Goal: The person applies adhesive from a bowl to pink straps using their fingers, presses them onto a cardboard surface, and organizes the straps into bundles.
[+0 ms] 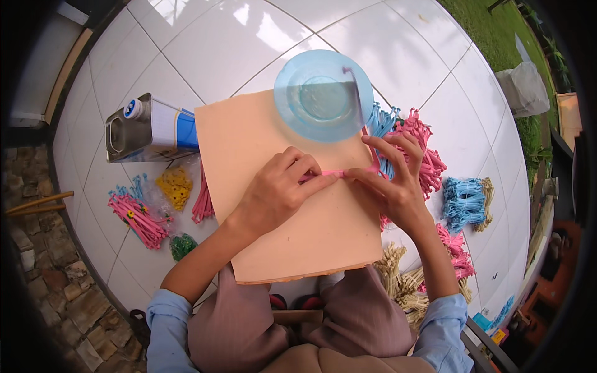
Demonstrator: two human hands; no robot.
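Note:
Over a peach-coloured board (pixel 280 239), my left hand (pixel 283 186) and my right hand (pixel 392 180) meet at a thin pink strip (pixel 334 173). The left thumb and index finger pinch one end; the right thumb and fingertips grip the other, while its remaining fingers are raised. Part of the strip is hidden by my fingers. A translucent blue dish (pixel 292 118) stands on the board's far edge. Across its right side slants a thin purple stick (pixel 357 99) with a knobbed end, slightly blurred, its lower end near my right fingers. I cannot tell whether they touch it.
Pink bundles (pixel 429 146) and light-blue bundles (pixel 463 204) lie to the right, with beige bundles (pixel 392 264) nearer. At left are a metal can (pixel 146 133), more pink pieces (pixel 140 217), a bag of yellow pieces (pixel 175 186) and green pieces (pixel 182 246), all on white tiles (pixel 186 56).

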